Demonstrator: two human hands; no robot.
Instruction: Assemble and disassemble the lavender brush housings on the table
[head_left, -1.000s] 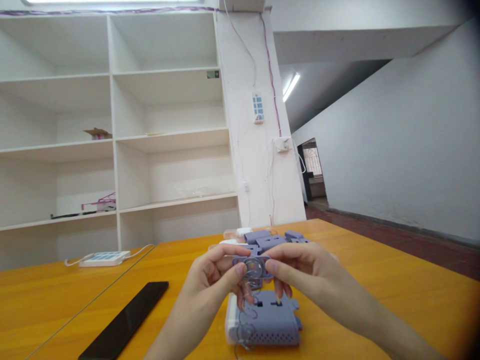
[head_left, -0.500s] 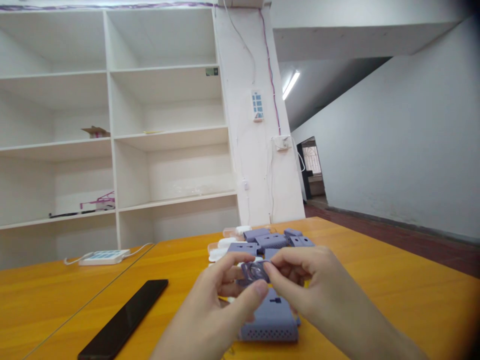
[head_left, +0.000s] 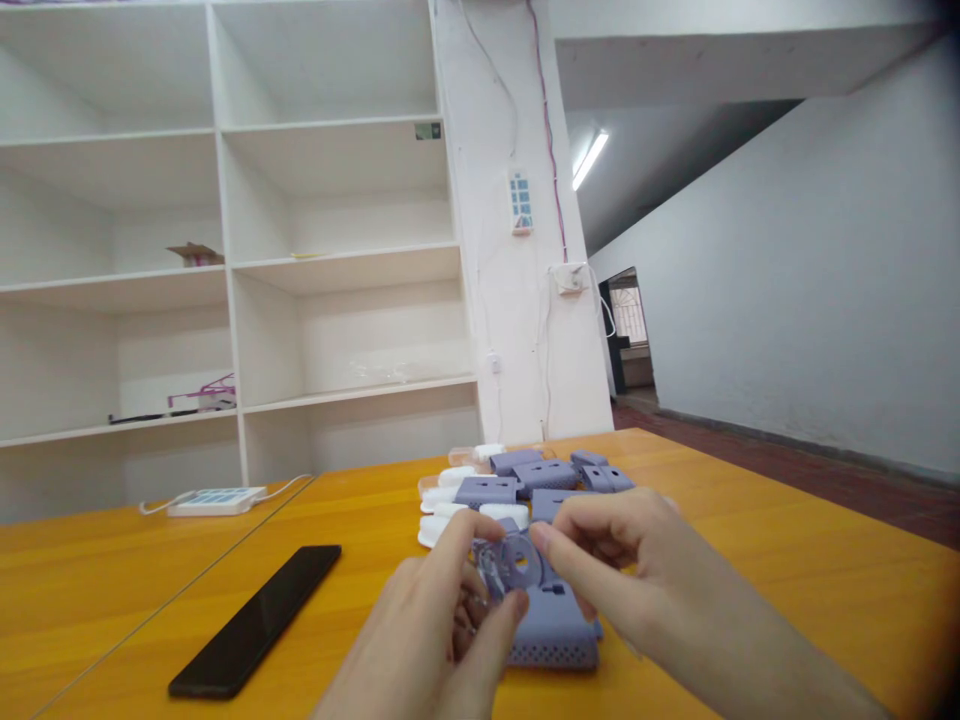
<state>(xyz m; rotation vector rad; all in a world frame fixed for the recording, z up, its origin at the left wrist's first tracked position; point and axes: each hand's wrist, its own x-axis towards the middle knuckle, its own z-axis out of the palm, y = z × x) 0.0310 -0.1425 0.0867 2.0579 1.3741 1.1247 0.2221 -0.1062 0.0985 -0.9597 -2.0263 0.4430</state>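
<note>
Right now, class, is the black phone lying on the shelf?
No, the phone lies flat on the orange table, left of both hands.

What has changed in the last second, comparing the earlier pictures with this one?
Both hands have come down and nearer to the camera: the left hand and the right hand now hold the round purple part low, just over the purple box, which they partly hide. The grip stayed. The black phone and the pile of purple and white pieces stayed where they were.
</note>
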